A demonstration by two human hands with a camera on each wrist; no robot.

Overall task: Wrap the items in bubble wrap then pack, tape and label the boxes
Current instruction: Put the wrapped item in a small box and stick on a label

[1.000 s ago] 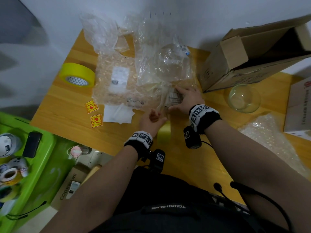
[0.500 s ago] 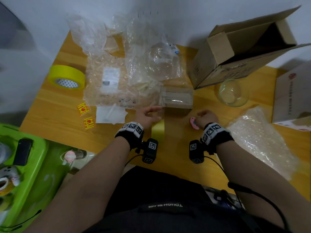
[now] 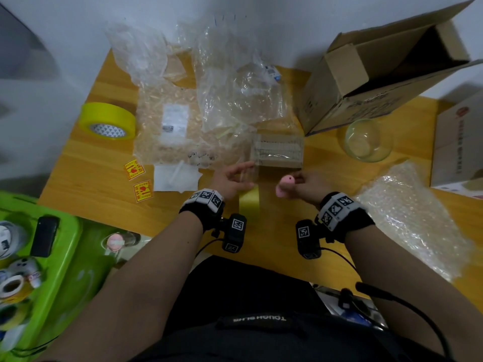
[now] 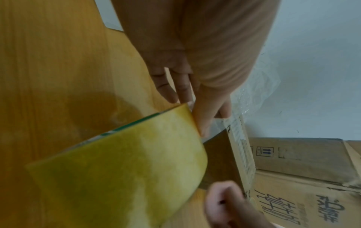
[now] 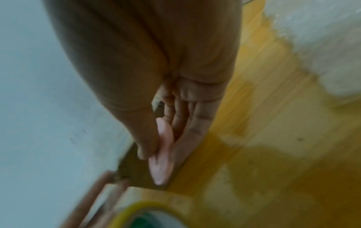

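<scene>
Tho wrist-blurred, pink obj. (image 3: 284, 188), R hand (image 3: 311, 184)

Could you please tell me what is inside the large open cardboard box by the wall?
Inside the cardboard box, only bare inner walls and flaps show, and no packed item is visible. The deeper end is in dark shadow, so anything lying there cannot be seen.
</scene>
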